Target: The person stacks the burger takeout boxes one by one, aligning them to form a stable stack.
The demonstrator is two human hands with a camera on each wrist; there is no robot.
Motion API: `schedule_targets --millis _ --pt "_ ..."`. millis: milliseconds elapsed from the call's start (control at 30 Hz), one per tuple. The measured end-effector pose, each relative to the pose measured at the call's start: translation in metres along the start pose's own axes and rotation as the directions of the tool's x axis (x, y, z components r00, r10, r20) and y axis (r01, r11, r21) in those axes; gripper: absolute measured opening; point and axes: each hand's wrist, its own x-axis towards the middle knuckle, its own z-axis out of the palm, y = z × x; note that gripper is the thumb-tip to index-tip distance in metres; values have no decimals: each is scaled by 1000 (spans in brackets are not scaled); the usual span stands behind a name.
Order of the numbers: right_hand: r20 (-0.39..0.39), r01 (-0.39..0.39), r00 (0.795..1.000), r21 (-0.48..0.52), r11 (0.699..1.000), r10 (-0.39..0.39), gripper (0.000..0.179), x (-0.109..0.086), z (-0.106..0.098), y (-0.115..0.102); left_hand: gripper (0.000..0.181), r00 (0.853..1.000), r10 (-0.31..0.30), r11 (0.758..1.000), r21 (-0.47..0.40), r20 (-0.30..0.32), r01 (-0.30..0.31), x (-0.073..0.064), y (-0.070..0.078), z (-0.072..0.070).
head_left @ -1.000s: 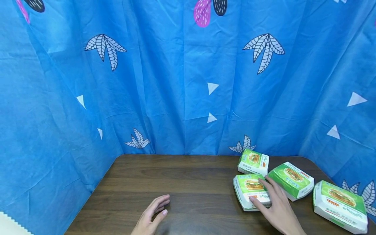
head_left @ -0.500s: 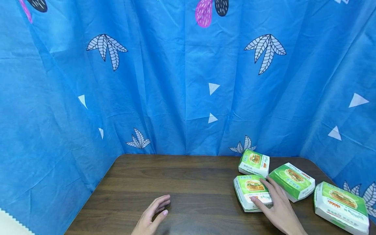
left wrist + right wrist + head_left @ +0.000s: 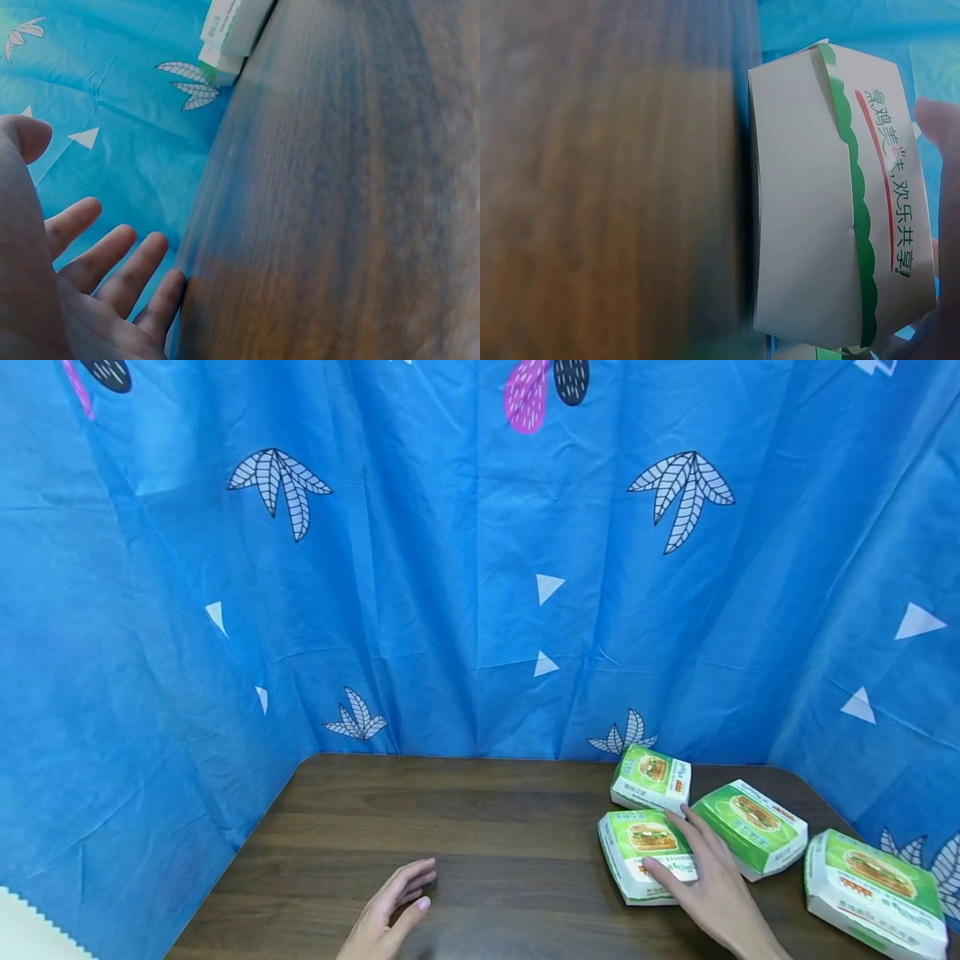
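My right hand [image 3: 716,885] lies over the right part of a green-and-white burger box [image 3: 633,853] on the table. Its thumb is at the top face near the front edge, while the fingers reach over the right side, extended and slightly bent. In the right wrist view the box [image 3: 802,195] shows a plain white side and a lid with a green scalloped edge and red line; the thumb [image 3: 937,124] is at the right, and most of the hand is out of frame. My left hand [image 3: 386,910] holds nothing, fingers loosely bent near the table's front; its fingers [image 3: 127,274] spread apart in the left wrist view.
A smaller burger box [image 3: 651,777] stands just behind the touched one. Two more, a green box [image 3: 750,827] and a larger box [image 3: 873,893], sit to the right. A blue patterned curtain [image 3: 420,568] rises behind and beside the brown wooden table [image 3: 450,810].
The head view has shifted slightly, moving the scene a little right and down. Both hands and the boxes keep the same places relative to each other.
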Motion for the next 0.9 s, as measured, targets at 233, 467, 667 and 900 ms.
schedule_targets --millis 233,467,667,900 --pt "2 7 1000 -1 1000 -7 87 2 1 0 42 1000 -7 1000 -13 -13 7 0 1 0" --pt "22 8 1000 8 1000 -8 87 4 2 0 41 1000 -20 1000 -3 -5 20 0 3 -1" --pt "54 17 998 10 1000 -17 86 4 3 1 41 995 -95 995 -36 21 96 0 4 -2" --pt "68 11 998 6 1000 -12 86 4 5 2 40 999 -40 999 -17 2 40 1 4 -1"
